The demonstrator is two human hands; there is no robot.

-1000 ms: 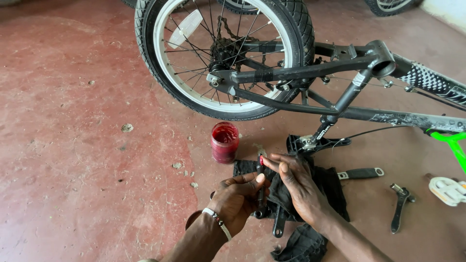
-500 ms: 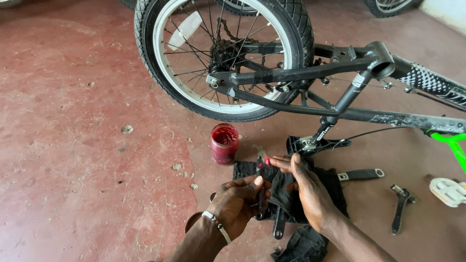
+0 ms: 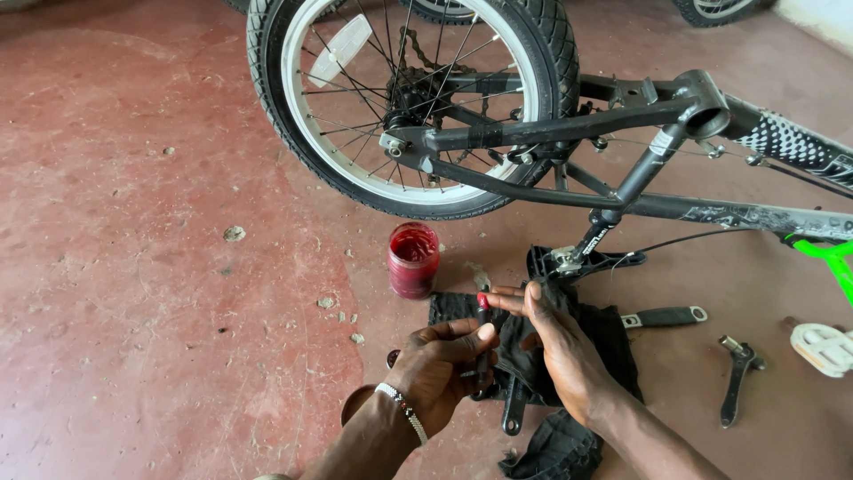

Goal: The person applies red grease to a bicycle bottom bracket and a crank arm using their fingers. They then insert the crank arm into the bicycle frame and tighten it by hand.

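From the head view, my left hand [image 3: 440, 373] is closed around a short dark spindle-like part [image 3: 482, 360], holding it roughly upright over the black cloth [image 3: 604, 333] spread on the red floor [image 3: 160, 267]. My right hand [image 3: 555, 342] lies open, with nothing clamped in it; its forefinger, tipped with red grease [image 3: 482, 300], touches the top end of that part. The open jar of red grease [image 3: 413, 260] stands just beside the cloth, near the rear wheel [image 3: 409, 98] of the upturned bicycle. To do this step well, I judge the left grip should stay firm and turn the part slowly, so the finger spreads a thin, even coat all round (no blobs, and nothing dragged onto the cloth). A flat spanner [image 3: 662, 316] and a crank arm [image 3: 736, 382] lie to the right, well apart from my hands, and a white pedal [image 3: 822, 347] sits at the edge. The lower end of the part is hidden in my palm, so I cannot tell its full shape; the bicycle's front is cut off, and a small round thing under my left wrist is too obscured to name.
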